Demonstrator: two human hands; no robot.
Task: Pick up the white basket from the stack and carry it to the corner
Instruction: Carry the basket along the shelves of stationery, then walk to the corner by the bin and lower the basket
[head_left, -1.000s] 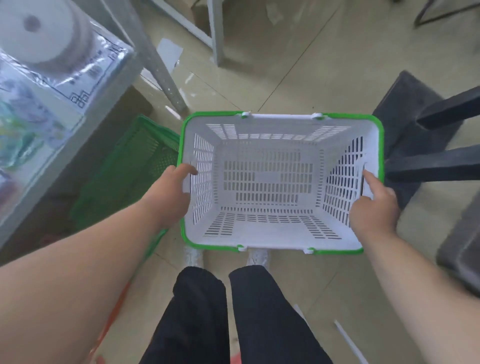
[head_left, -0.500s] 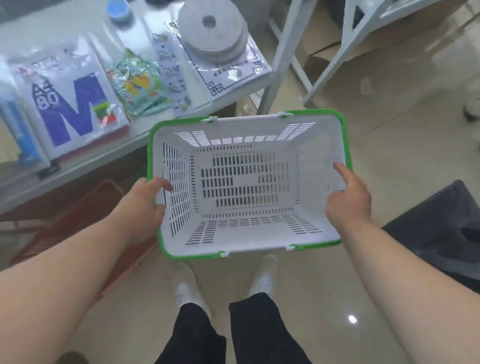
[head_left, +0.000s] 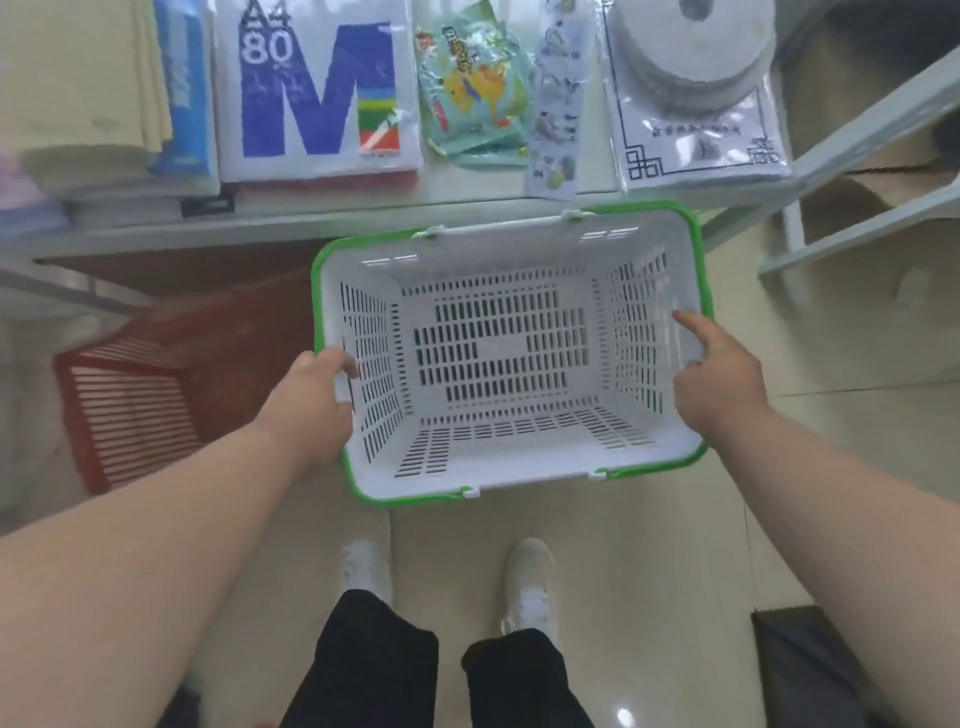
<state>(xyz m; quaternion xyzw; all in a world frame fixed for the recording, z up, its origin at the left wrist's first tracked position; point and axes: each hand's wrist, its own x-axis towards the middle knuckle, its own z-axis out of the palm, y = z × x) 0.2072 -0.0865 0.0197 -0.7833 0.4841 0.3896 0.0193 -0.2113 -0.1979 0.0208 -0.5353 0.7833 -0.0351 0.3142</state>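
**Basket's up off the floor, both hands on it**

While I'm standing here looking down, I've got the white basket (head_left: 506, 358) held out in front of me, clear of the floor, and it's got nothing in it, just slotted walls and a slotted bottom with a green rim round the top. My left hand (head_left: 311, 402) is clamped on the left short side, thumb hooked over the rim into the inside. My right hand (head_left: 719, 382) grips the right short side the same way, thumb lying along the inner wall. The two white carry handles look folded down along the long edges.

Floor is pale glossy tile (head_left: 649, 545) with a light glare near my feet. My white shoes (head_left: 527, 582) and black trouser legs (head_left: 374, 670) show right below the basket.

Straight ahead is a shelf (head_left: 260, 226), and the basket's far edge sits right at its front edge. On it: a pack of A4 paper with a big blue M (head_left: 317, 88), a colourful packet (head_left: 472, 93), a strip of stickers (head_left: 556, 104), and a bagged grey disc thing (head_left: 691, 78). Kinda blurry, so can't read much else.

Down left, under the shelf, a red basket (head_left: 135, 410) sits on the floor just beside my left arm. Something dark (head_left: 800, 670) sits at bottom right by my right arm.
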